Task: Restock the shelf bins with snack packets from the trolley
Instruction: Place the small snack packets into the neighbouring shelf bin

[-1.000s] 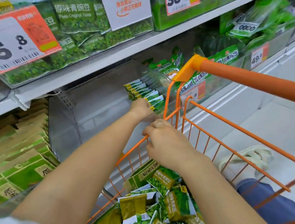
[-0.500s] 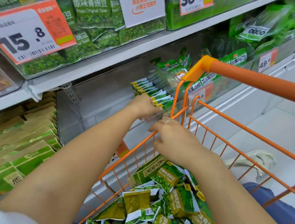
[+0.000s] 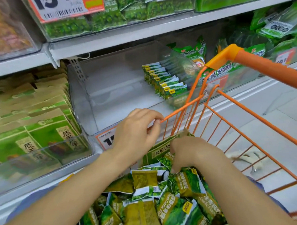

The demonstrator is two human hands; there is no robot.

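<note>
Over the trolley [image 3: 262,120] rim I see my left hand [image 3: 135,134], its grip loosely curled and holding nothing, fingertips at the orange wire. Just beside it, my right hand [image 3: 192,152] has its grip down among the snack packets [image 3: 175,204]; whether it pinches one I cannot tell. Beyond both grips, a row of packets [image 3: 164,81] stands in the clear shelf bin [image 3: 110,84]

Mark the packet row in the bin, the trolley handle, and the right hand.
packet row [image 3: 164,81]: head view, middle of the standing row.
trolley handle [image 3: 273,69]: head view, orange bar.
right hand [image 3: 192,154]: head view, back of the hand, over the trolley's packets.
</note>
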